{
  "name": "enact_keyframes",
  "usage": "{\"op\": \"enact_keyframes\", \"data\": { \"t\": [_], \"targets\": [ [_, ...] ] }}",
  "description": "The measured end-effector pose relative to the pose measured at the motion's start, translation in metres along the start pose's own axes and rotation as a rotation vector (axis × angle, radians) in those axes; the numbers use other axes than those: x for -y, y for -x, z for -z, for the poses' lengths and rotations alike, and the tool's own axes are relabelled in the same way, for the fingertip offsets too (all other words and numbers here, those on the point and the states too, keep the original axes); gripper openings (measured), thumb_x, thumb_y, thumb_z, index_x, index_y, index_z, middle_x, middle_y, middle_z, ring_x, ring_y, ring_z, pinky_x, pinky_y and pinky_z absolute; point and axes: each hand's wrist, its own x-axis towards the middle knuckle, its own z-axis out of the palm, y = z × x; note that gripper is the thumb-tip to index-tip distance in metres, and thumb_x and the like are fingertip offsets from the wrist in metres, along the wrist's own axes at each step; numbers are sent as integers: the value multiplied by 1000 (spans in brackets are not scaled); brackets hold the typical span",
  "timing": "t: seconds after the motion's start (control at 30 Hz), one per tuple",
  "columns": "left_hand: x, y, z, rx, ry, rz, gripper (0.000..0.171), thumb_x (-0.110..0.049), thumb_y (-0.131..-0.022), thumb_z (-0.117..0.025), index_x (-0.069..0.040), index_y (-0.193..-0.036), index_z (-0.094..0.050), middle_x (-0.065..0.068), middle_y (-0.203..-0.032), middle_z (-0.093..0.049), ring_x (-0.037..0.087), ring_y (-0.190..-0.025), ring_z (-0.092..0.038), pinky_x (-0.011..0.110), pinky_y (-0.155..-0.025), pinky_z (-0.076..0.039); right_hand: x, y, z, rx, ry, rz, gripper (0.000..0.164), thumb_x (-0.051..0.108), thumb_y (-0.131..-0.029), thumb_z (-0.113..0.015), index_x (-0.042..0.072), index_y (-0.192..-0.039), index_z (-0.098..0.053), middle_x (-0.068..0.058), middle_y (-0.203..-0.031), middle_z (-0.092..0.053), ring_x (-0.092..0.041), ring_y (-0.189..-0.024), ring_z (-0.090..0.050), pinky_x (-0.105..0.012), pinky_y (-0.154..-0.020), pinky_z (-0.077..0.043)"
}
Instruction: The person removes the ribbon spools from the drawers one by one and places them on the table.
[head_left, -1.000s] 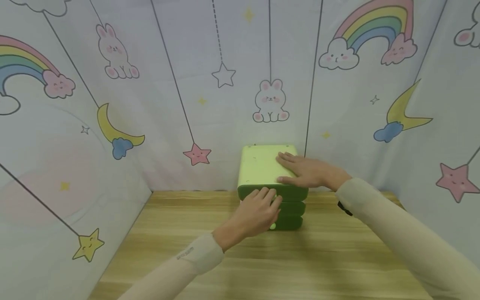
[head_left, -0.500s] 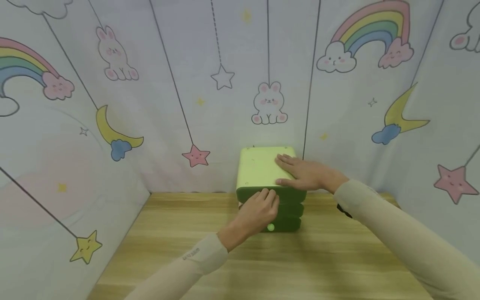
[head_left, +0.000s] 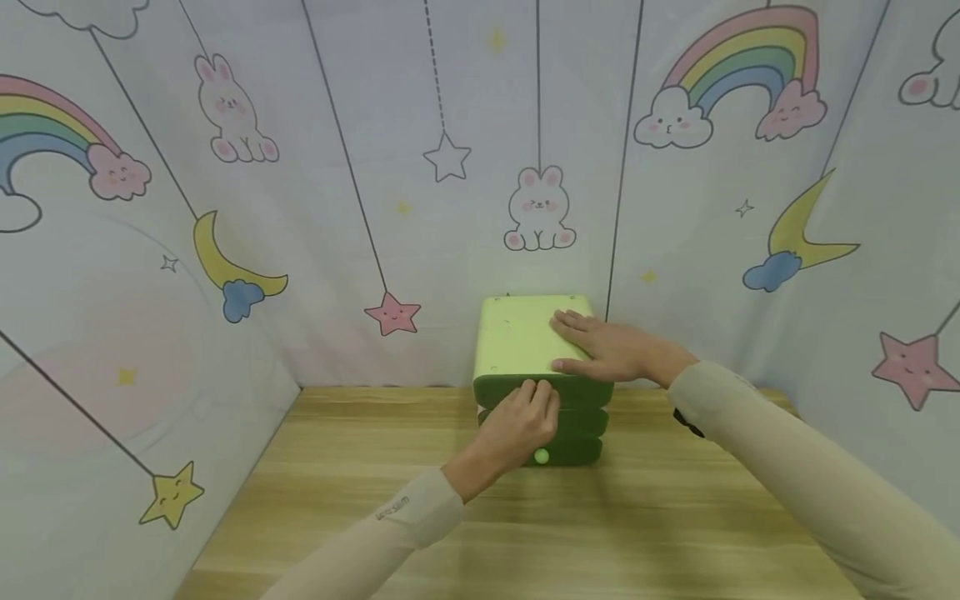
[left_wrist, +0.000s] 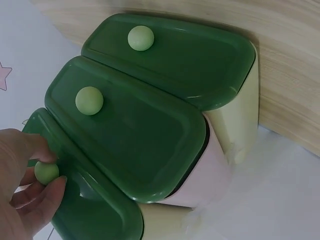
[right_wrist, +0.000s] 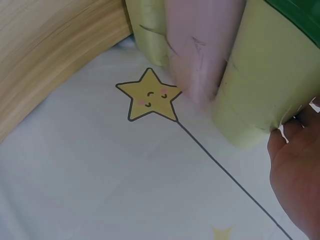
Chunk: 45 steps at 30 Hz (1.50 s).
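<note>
A small three-tier drawer cabinet (head_left: 517,333) with a light green top and dark green drawer fronts stands against the back curtain. My left hand (head_left: 517,421) is at its front. In the left wrist view, thumb and fingers pinch the round light green knob (left_wrist: 46,172) of the top drawer (left_wrist: 100,210). The middle knob (left_wrist: 89,101) and bottom knob (left_wrist: 141,38) are untouched. My right hand (head_left: 611,348) rests flat on the right part of the cabinet top, fingers extended. The right wrist view shows that hand (right_wrist: 297,175) against the cabinet's yellow-green top tier (right_wrist: 260,85).
The cabinet stands at the back of a wood-grain table (head_left: 360,467). A printed curtain (head_left: 465,250) with stars, rabbits and rainbows surrounds the table at the back and sides. The cabinet's middle tier (right_wrist: 200,45) has a pink side.
My left fingers have drawn together at the top drawer front, and that hand has shifted slightly. The right hand keeps its place on the cabinet. No drawer has visibly moved.
</note>
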Motion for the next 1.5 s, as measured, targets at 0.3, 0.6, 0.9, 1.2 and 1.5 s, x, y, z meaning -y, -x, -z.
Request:
{"op": "enact_keyframes", "data": {
  "t": [0.3, 0.6, 0.9, 1.2, 1.5],
  "targets": [
    [0, -1, -2, -15, -18, -21, 15, -16, -96, -77, -7, -108, -79, 3, -99, -73, 10, -83, -69, 16, -73, -59, 2, 2, 1, 3, -17, -4, 91, 72, -103, -42, 16, -169, -13, -6, -178, -7, -32, -165, -14, -56, -131, -24],
    [0, 1, 3, -27, -1, -24, 10, -12, -96, -75, -7, -104, -79, 3, -97, -73, 11, -83, -70, 17, -72, -59, 2, 3, 2, 7, -10, -11, 91, 72, -103, -42, 17, -169, -13, -6, -178, -7, -32, -165, -14, -56, -131, -26],
    [-3, 6, 14, -35, 13, -37, 11, -11, -94, -77, -6, -105, -78, 5, -101, -75, 11, -85, -71, 17, -75, -60, 0, 4, 3, 7, 2, -15, 93, 75, -101, -41, 18, -169, -14, -5, -178, -8, -32, -165, -15, -56, -131, -26],
    [-10, 12, 18, -113, 44, 2, 7, -7, -95, -75, -6, -100, -79, 4, -94, -74, 11, -75, -67, 18, -70, -59, 2, 6, 3, 10, -17, -20, 94, 75, -101, -42, 17, -169, -14, -5, -178, -8, -32, -165, -14, -56, -131, -24],
    [-15, 19, 24, -174, 49, 29, 40, 4, -105, -42, -5, -98, -80, 6, -95, -76, 13, -74, -68, 21, -69, -60, 6, 7, 3, 6, -37, -14, 94, 76, -101, -42, 18, -169, -14, -5, -178, -7, -31, -166, -13, -56, -132, -24]
  ]
}}
